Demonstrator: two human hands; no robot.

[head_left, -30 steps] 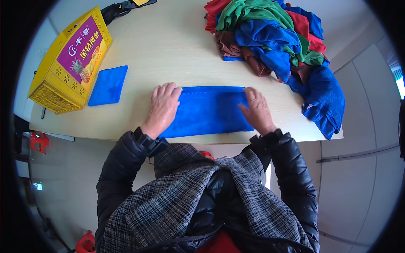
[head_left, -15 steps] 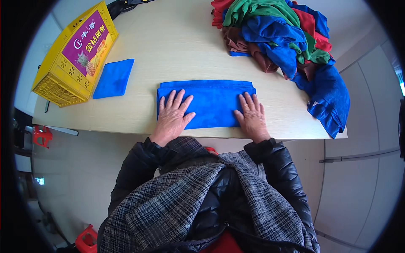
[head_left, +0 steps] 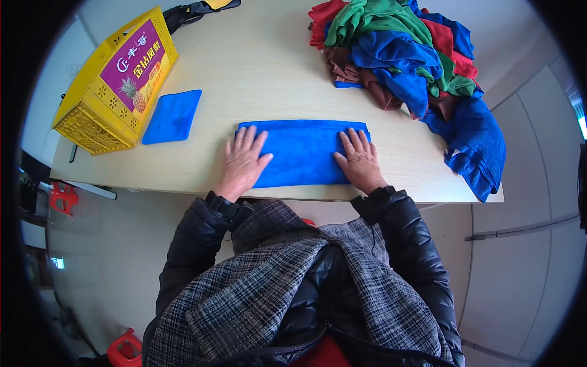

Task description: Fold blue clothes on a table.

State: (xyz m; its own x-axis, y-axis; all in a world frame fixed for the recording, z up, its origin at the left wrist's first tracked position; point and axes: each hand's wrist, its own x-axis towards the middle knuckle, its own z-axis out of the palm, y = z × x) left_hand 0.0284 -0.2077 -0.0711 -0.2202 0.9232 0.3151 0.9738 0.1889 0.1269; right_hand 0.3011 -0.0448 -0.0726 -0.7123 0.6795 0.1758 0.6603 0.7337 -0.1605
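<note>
A blue cloth (head_left: 302, 153), folded into a wide flat rectangle, lies near the table's front edge. My left hand (head_left: 243, 160) rests flat over its left end, fingers stretched toward the far side. On the right end lies my right hand (head_left: 359, 160), palm down with its fingers spread. Both hands press on the cloth without gripping it. A smaller folded blue cloth (head_left: 172, 116) sits farther left, apart from my hands.
A yellow plastic crate (head_left: 113, 92) stands at the table's left, beside the small folded cloth. Blue, green, red and brown cloths form a heap (head_left: 403, 61) at the far right, one hanging toward the front edge. Red stools (head_left: 63, 197) stand on the floor at left.
My left hand has slid slightly left and outward on the cloth, and my right hand has shifted a little left and farther in. The view has moved slightly.
</note>
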